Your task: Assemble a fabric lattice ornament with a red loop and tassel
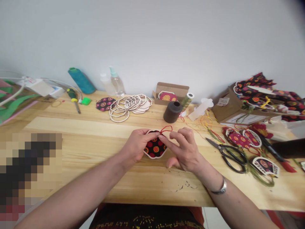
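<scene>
A dark floral fabric piece [155, 149] with a pale scalloped rim is held upright just above the wooden table. My left hand [139, 143] grips its left side, with the thumb along the top edge. A red cord loop [166, 128] sticks up from the top. My right hand [184, 148] touches the top near the cord with its index fingertip. Its thumb and other fingers stand apart, and nothing shows gripped between them.
Black scissors [228, 154] lie on the table [95, 187] to the right, near floral ornaments [240, 138]. Behind are a black thread cone [172, 112], wooden frames [130, 106], a small box [173, 87] and a screwdriver [74, 99]. A full carton [226, 109] stands back right.
</scene>
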A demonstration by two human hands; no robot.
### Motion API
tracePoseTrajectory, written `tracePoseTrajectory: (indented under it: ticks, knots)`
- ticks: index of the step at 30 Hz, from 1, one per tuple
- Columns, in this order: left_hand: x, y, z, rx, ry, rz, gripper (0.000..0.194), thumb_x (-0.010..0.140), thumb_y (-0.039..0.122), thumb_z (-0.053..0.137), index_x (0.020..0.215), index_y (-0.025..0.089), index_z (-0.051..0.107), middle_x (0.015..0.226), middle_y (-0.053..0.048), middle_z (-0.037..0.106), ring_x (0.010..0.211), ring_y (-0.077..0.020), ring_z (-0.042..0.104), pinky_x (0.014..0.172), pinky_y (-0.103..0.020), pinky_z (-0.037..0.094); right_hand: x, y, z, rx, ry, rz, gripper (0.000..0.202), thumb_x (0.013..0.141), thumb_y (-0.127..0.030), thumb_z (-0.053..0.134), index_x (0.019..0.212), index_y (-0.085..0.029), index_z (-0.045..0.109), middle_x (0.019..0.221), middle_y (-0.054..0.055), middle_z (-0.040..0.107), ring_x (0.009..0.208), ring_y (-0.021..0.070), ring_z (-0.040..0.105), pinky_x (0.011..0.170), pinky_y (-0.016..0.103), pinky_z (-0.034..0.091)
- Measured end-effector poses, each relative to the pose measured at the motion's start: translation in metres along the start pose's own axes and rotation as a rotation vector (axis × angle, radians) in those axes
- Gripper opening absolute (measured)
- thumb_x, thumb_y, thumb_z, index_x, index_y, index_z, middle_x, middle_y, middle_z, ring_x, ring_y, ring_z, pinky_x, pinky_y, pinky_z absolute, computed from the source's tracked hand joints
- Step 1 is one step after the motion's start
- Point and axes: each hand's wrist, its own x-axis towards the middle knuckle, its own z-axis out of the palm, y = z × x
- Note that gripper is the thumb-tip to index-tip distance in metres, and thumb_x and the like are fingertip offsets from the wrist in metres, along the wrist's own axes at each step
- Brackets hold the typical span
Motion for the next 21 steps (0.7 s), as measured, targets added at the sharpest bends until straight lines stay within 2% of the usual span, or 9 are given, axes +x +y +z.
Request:
tracePoseTrajectory:
  ticks: [8, 14, 21]
  knots:
    - [-0.0005, 0.0006, 0.0007, 0.009, -0.006, -0.014, 0.023, 0.053, 0.027, 0.083, 0.060, 0.013, 0.066, 0.053, 0.001, 0.066, 0.049, -0.0129, 0.060, 0.051, -0.023, 0.046, 0.0004, 0.0009, 0.0008, -0.116, -0.013, -0.006, 0.070, 0.090, -0.065, 0.025, 0.118, -0.013, 0.063, 0.098, 0.013, 0.057, 0.091, 0.0244, 0.041, 0.087, 0.044, 0.034]
    - [-0.0018, 0.0022, 0.0021, -0.005, -0.026, -0.016, 0.022, 0.054, 0.025, 0.083, 0.063, 0.012, 0.068, 0.059, -0.002, 0.069, 0.052, -0.0124, 0.062, 0.052, -0.022, 0.046, 0.0005, 0.0012, 0.0000, -0.103, 0.047, 0.001, 0.071, 0.091, -0.062, 0.024, 0.117, -0.010, 0.064, 0.097, 0.014, 0.056, 0.092, 0.0252, 0.041, 0.088, 0.045, 0.035]
    - [-0.0030, 0.0027, 0.0027, 0.008, -0.019, -0.014, 0.023, 0.051, 0.025, 0.083, 0.059, 0.011, 0.066, 0.057, -0.002, 0.068, 0.051, -0.0122, 0.061, 0.051, -0.021, 0.045, 0.0013, 0.0010, 0.0018, -0.139, -0.002, 0.005, 0.070, 0.090, -0.064, 0.025, 0.119, -0.014, 0.064, 0.103, 0.013, 0.059, 0.093, 0.0252, 0.041, 0.087, 0.045, 0.035]
